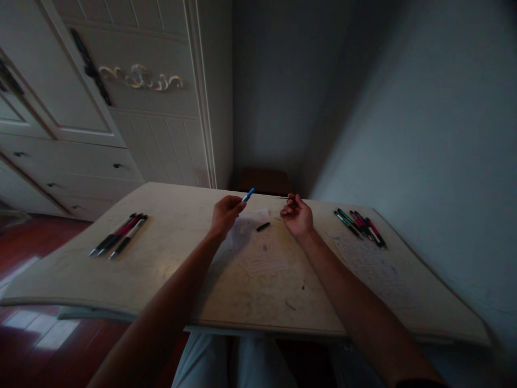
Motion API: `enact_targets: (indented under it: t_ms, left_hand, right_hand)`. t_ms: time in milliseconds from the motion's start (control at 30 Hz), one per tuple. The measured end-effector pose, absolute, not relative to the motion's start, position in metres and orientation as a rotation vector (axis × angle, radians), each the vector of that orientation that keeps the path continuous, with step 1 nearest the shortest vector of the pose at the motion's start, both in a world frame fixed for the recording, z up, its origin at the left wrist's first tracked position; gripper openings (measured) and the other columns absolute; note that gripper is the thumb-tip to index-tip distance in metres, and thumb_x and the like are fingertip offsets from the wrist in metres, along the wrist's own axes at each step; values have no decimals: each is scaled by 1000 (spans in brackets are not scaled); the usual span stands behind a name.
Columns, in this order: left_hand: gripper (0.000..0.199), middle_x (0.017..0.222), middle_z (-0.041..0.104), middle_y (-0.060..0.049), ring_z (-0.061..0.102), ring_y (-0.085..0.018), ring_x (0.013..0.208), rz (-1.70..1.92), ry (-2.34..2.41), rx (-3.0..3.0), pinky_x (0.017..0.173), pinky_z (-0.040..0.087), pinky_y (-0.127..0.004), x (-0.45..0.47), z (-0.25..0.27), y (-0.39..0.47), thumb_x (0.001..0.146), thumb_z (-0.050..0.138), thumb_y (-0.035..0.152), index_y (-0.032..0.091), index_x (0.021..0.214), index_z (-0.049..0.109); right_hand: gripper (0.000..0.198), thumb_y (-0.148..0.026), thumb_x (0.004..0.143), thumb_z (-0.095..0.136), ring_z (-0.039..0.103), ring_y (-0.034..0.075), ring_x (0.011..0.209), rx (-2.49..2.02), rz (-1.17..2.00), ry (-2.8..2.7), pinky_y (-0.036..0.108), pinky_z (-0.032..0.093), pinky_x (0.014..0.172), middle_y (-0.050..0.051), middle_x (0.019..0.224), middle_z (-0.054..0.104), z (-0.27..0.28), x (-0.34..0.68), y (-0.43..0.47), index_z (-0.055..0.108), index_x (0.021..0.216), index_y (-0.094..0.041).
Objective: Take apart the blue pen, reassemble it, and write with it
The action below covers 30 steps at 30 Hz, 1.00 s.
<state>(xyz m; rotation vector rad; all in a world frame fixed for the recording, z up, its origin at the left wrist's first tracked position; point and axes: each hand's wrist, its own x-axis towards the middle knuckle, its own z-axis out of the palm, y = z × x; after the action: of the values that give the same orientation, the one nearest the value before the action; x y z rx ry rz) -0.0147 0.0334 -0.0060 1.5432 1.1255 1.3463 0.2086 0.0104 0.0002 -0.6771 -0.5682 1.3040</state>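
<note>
My left hand [226, 215] is closed around a short blue pen part [249, 194], which points up and to the right. Across from it, my right hand [298, 216] pinches a thin dark stick like a pen refill [285, 198], its slender end towards the left hand. The two hands are apart, above the far side of the table. Below and between them, a short black pen piece [263, 227] lies on a sheet of paper with handwriting [258, 258].
A few pens [121, 234] lie side by side on the left of the white table [173, 291]. Several more pens [363, 226] lie at the right, by another written sheet [371, 267]. A white cabinet [161, 145] stands behind left; a wall [436, 134] borders the right.
</note>
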Motion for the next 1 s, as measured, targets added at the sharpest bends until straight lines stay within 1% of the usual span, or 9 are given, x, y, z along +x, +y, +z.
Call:
enact_targets:
  t_ms: [100, 200, 367, 567, 767, 1000]
  left_hand:
    - [15, 78, 69, -4, 64, -15, 72, 1322, 1153, 1685, 69, 51, -27, -10, -8, 31, 71, 71, 25, 16, 81, 65]
    - [10, 79, 70, -3, 65, -16, 75, 1281, 1209, 1802, 72, 51, -28, -6, -10, 28, 72, 69, 21, 16, 80, 66]
    - [10, 80, 70, -3, 65, -17, 76, 1264, 1292, 1865, 75, 51, -30, -7, -11, 26, 74, 70, 20, 17, 83, 67]
    - [12, 80, 70, -3, 65, -16, 74, 1307, 1225, 1834, 73, 52, -29, -7, -10, 28, 71, 70, 20, 17, 82, 66]
    - [10, 79, 70, -3, 65, -16, 76, 1333, 1249, 1779, 74, 52, -29, -6, -7, 28, 71, 69, 21, 17, 80, 65]
    - [9, 79, 70, -2, 64, -16, 75, 1320, 1256, 1784, 74, 52, -29, -7, -2, 24, 71, 70, 19, 17, 79, 66]
  right_hand:
    - [17, -36, 82, 67, 37, 6, 42, -674, 1304, -523, 22, 37, 46, -6, 58, 51, -1, 210, 11, 60, 80, -21]
    - [16, -34, 82, 66, 37, 5, 42, -671, 1318, -465, 21, 36, 45, -6, 59, 51, 0, 208, 11, 61, 80, -20]
    - [18, -35, 81, 68, 37, 4, 42, -692, 1311, -473, 21, 36, 44, -5, 60, 52, 0, 204, 10, 61, 79, -19]
    - [22, -38, 79, 71, 38, 4, 42, -729, 1274, -541, 20, 35, 44, -5, 59, 52, -3, 203, 12, 61, 79, -18]
    - [19, -33, 79, 71, 39, 3, 43, -721, 1273, -499, 19, 35, 43, -4, 60, 53, -2, 202, 10, 63, 77, -16]
    - [19, -35, 80, 70, 40, 4, 44, -746, 1262, -542, 20, 35, 44, -4, 61, 55, -1, 201, 9, 63, 77, -17]
